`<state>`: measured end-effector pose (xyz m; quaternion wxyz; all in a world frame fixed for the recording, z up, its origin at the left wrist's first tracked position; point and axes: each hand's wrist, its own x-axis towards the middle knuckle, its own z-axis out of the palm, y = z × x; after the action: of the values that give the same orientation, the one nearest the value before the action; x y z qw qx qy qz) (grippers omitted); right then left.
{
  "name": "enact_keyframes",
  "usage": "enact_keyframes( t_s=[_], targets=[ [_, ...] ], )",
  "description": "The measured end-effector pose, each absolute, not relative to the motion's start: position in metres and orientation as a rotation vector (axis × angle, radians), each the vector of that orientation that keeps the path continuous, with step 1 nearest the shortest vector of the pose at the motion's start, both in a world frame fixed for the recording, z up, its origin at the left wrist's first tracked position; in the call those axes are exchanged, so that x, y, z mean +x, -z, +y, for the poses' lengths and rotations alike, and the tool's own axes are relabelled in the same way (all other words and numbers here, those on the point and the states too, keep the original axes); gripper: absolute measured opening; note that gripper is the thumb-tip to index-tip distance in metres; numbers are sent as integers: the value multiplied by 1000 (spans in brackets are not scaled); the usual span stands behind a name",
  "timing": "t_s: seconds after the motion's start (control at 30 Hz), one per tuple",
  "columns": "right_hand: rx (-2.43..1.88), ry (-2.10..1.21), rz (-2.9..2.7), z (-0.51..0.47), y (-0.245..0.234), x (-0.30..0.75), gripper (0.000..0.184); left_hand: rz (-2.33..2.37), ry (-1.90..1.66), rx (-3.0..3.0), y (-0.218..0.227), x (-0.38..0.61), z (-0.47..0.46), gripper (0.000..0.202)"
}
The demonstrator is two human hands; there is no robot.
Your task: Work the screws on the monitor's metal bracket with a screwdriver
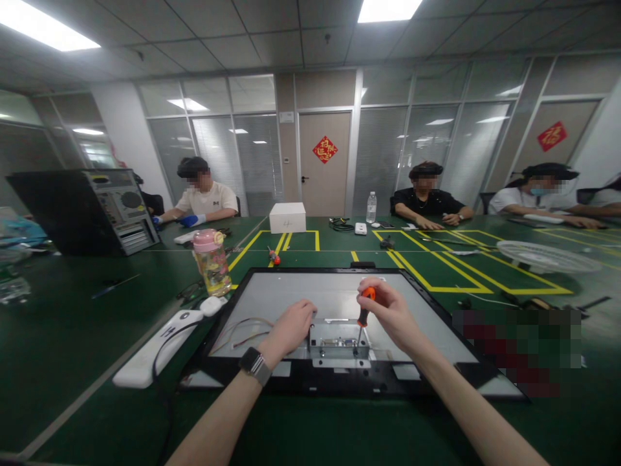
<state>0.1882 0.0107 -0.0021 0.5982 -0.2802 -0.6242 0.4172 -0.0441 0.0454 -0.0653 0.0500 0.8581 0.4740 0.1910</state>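
A flat display panel (272, 291) with a black frame lies face down in front of me. On its near middle part sits a metal bracket (317, 353) around a small circuit board (334, 342). My right hand (388, 310) is closed around the orange and black handle of a screwdriver (363, 316). The shaft points down, its tip at the right side of the bracket. My left hand (294, 327) rests at the bracket's left edge, fingers bent; whether they pinch anything is hidden. Thin wires (247, 330) lie on the panel left of that hand.
A white power strip (160, 346) with a black cable and a pink-lidded bottle (212, 262) stand left of the panel. Farther left is a black computer case (82, 210). A white box (288, 218) stands beyond the panel. Several people sit across the green table (334, 243).
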Motion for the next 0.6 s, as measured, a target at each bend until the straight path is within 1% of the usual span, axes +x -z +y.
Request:
enact_keyframes(
  t_s=[0.07, 0.13, 0.23, 0.33, 0.47, 0.53, 0.6],
  targets=[
    [-666, -834, -1483, 10, 1, 188, 16, 1440, -577, 2616, 65, -44, 45, 34],
    [-664, -752, -1514, 8, -1, 188, 20, 1435, -570, 2618, 65, -44, 45, 33],
    [-660, -780, -1541, 6, -3, 188, 29, 1435, -566, 2617, 64, -45, 44, 33],
    [-658, -820, -1525, 6, -3, 188, 25, 1439, -573, 2615, 63, -44, 44, 33],
    [-664, -697, -1522, 7, -1, 188, 16, 1440, -585, 2614, 64, -44, 44, 34],
    [-673, -629, -1534, 7, 0, 189, 17, 1439, -589, 2614, 65, -44, 44, 34],
    [-673, -639, -1539, 6, -1, 189, 22, 1442, -594, 2612, 65, -44, 45, 33]
  ],
)
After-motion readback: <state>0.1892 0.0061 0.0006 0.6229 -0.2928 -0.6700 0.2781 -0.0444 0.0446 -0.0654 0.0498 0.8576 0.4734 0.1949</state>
